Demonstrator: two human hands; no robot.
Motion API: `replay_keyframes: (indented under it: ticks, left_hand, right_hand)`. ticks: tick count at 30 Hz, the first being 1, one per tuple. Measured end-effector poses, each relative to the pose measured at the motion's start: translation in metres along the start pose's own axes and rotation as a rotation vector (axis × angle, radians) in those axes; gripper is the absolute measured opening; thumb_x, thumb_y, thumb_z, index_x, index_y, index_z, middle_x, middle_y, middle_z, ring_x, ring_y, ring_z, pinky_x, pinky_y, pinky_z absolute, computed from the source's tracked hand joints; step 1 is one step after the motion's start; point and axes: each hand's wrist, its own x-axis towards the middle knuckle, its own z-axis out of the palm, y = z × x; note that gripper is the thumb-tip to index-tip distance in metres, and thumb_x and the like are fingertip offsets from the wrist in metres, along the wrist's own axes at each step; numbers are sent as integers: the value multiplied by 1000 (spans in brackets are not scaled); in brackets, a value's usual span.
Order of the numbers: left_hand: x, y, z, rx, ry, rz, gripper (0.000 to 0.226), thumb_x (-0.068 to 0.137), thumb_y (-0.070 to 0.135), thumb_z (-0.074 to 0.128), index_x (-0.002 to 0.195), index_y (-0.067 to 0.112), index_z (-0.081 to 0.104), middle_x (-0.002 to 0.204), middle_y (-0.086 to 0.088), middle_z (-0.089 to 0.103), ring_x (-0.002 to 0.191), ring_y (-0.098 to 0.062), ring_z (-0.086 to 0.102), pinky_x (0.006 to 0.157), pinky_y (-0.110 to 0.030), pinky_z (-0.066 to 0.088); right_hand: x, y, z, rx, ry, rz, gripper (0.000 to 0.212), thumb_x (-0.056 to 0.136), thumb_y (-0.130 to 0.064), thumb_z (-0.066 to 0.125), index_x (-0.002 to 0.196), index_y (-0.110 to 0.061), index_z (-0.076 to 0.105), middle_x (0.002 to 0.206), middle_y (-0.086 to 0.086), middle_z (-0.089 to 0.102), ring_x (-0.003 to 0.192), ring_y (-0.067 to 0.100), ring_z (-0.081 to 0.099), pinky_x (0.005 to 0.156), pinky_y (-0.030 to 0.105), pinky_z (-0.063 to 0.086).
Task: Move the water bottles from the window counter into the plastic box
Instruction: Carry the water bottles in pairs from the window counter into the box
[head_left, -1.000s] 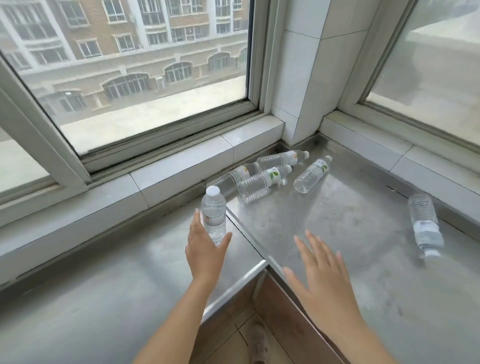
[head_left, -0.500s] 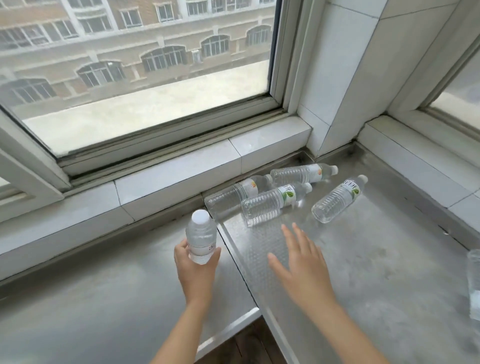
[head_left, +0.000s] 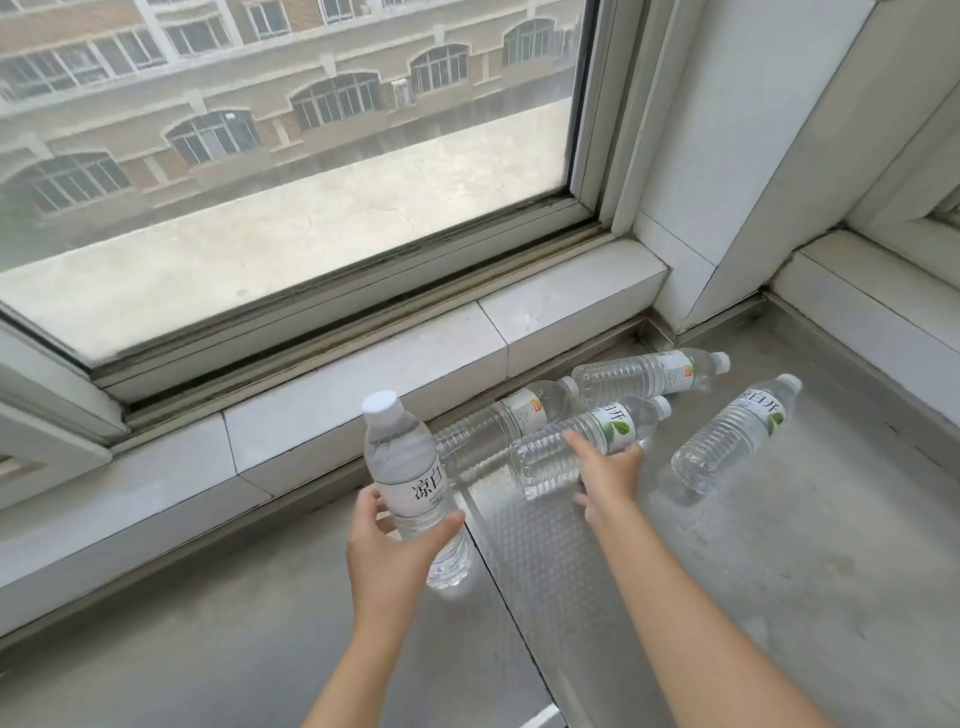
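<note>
Big window (head_left: 291, 171) with white frame, brick building (head_left: 208, 104) outside. White tiled sill (head_left: 363, 374) below. White tiled corner pillar (head_left: 727, 182); second window frame (head_left: 914, 208) at right edge.

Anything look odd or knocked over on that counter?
Four water bottles lie on their sides near the corner of the metal counter, scattered at different angles. Only the one in the left hand is upright. No spills visible.

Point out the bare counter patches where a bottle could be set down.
Bare steel counter lies left of the left hand, and again right of the right forearm, below the lone lying clear plastic bottle. Crowded: the three-bottle cluster beside the right hand.
</note>
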Motion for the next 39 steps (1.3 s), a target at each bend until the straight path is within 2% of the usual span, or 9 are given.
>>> replay_keyframes:
  ticks: [6,10,14,19,22,26,31,36,39]
  left_hand:
    - [17,10,-2,38,-89,4,56,56,17,95,98,28,60,101,8,69,98,-11,62,78,-30,51]
    - [26,10,-3,68,-107,3,58,53,18,95,96,33,60,98,11,70,97,-9,63,78,-29,51]
    - [35,8,-5,70,-138,-13,57,53,18,96,96,33,60,99,10,71,97,-9,64,78,-30,52]
    - [37,9,-8,35,-164,-9,55,55,17,95,94,31,60,99,10,71,96,-10,65,78,-29,52]
    - [35,11,-14,18,-162,-3,54,56,18,95,95,32,61,100,12,72,94,-5,65,77,-27,51]
    - [24,14,-29,-16,-142,3,59,54,20,96,101,34,64,104,13,72,95,-6,67,80,-31,55]
    - [-8,17,-59,-37,-99,19,69,51,27,97,112,33,64,112,9,71,99,-12,68,84,-38,58]
    - [-62,20,-90,-72,3,63,79,52,19,97,114,46,55,111,12,64,95,-18,70,80,-38,59]
    - [-99,20,-109,-87,60,63,87,52,19,98,123,43,52,113,12,62,96,-20,70,82,-42,59]
  right_hand:
    - [14,-26,38,-90,302,133,114,60,-38,88,144,-11,17,143,17,30,123,38,44,99,48,41]
    - [21,-22,42,-177,326,139,113,64,-39,85,145,-10,12,145,15,26,116,40,49,92,50,45]
    - [23,-17,33,-127,302,105,103,64,-26,84,143,-8,21,142,16,31,112,40,52,92,49,47]
    - [6,-6,14,82,226,-18,86,61,-8,84,134,-8,38,114,8,58,88,23,60,76,32,47]
    - [-16,-1,1,95,149,-106,74,63,0,81,126,-10,45,103,8,65,79,15,63,67,25,47]
    - [-48,7,-12,56,28,-206,86,59,-1,84,133,-18,42,115,8,63,95,20,66,83,36,54]
    - [-106,4,-33,26,-160,-333,97,59,4,84,138,-28,38,117,4,62,94,19,67,75,35,54]
    - [-167,7,-57,-54,-356,-463,102,58,6,84,136,-40,38,115,-1,63,91,17,68,74,34,54]
    - [-201,12,-70,-111,-475,-513,100,58,3,85,131,-47,38,114,-3,63,92,16,68,79,40,56]
